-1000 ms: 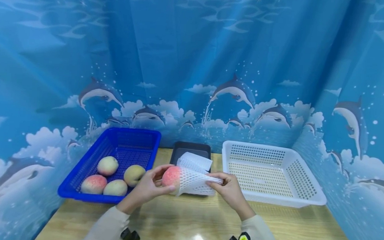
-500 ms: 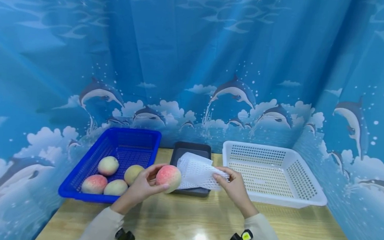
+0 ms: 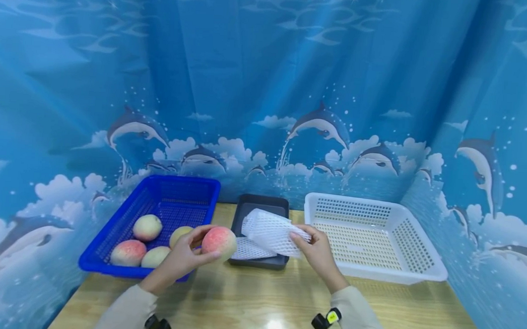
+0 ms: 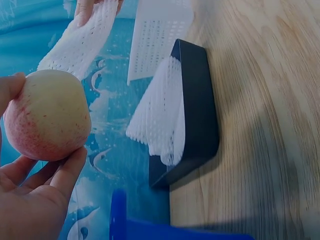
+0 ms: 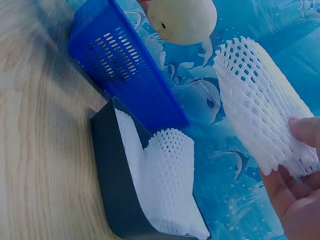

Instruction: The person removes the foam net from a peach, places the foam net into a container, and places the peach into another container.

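My left hand (image 3: 187,255) grips a pink and cream peach (image 3: 220,242) between thumb and fingers, beside the blue basket. In the left wrist view the bare peach (image 4: 50,115) shows its pale side. Between thumb and fingers of my right hand (image 3: 318,252) is the end of a white foam fruit net (image 3: 278,233), with the other end pointing toward the peach. From the right wrist, the foam net (image 5: 260,100) looks like a flattened mesh sleeve, its far end slightly parted. Peach and net are apart. Below them, more foam nets (image 5: 170,185) lie in a black tray (image 3: 261,202).
At left stands a blue basket (image 3: 89,262) with several peaches (image 3: 147,227) inside. A white basket (image 3: 374,274) is at right, and all stand on a wooden table (image 3: 238,307). Behind hangs a blue dolphin-print curtain (image 3: 258,85).
A second ago the peach was partly inside the foam net. It has come out, and my left hand has carried it left toward the blue basket, while my right hand keeps the net.
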Motion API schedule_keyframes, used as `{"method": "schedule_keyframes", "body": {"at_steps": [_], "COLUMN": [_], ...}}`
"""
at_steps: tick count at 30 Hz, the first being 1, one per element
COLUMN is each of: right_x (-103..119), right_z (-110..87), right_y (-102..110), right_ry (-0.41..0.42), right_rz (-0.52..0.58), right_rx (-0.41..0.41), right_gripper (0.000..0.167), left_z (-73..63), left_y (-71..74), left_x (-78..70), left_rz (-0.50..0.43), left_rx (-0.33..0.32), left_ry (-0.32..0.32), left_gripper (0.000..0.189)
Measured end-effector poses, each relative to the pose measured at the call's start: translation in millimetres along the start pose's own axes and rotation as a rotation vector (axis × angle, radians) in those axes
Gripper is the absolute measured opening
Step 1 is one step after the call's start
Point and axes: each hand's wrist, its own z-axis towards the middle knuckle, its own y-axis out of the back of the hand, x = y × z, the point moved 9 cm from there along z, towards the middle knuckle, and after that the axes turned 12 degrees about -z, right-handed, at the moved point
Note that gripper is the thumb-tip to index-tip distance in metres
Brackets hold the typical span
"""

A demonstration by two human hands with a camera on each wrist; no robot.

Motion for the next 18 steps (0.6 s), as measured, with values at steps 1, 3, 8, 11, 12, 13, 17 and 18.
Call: {"method": "schedule_keyframes", "body": {"at_steps": [1,3,8,11,12,13,17,18], "right_x": [-1,-3,-8,-9,-9,-9,-4,-1], "right_z": [0.9,2.0,5.1,6.4,6.7,6.9,5.5,4.7], "right_y": [-2,-6,-15,-19,-21,-22,-25,-26], "right_ry": [0.000,-0.010,-0.021,-0.014,-0.014,-0.019,-0.039,-0.038], "right_rz": [-0.008,-0.018,-0.020,-0.018,-0.022,-0.024,-0.037,-0.045], "right_rx": [0.003,0.010,0.014,0.014,0.013,0.016,0.028,0.029], "right_gripper": [0.025,0.025,0.026,0.025,0.025,0.024,0.023,0.023], "left_z": [-0.2,-0.9,-4.2,-6.6,-7.3,-7.7,-8.3,-8.4], "left_y": [3.3,9.5,23.5,32.6,35.5,38.8,53.5,57.3], "left_x": [1.5,3.7,2.6,0.8,0.4,-0.3,-2.6,-4.0], "left_rz": [0.008,0.024,0.034,0.038,0.039,0.037,0.050,0.063], "left_rx": [-0.014,-0.036,-0.047,-0.042,-0.038,-0.041,-0.063,-0.071], "left_ry": [0.012,0.030,0.017,0.004,0.003,0.000,-0.007,-0.010], "left_gripper": [0.066,0.067,0.066,0.065,0.065,0.064,0.064,0.064]}}
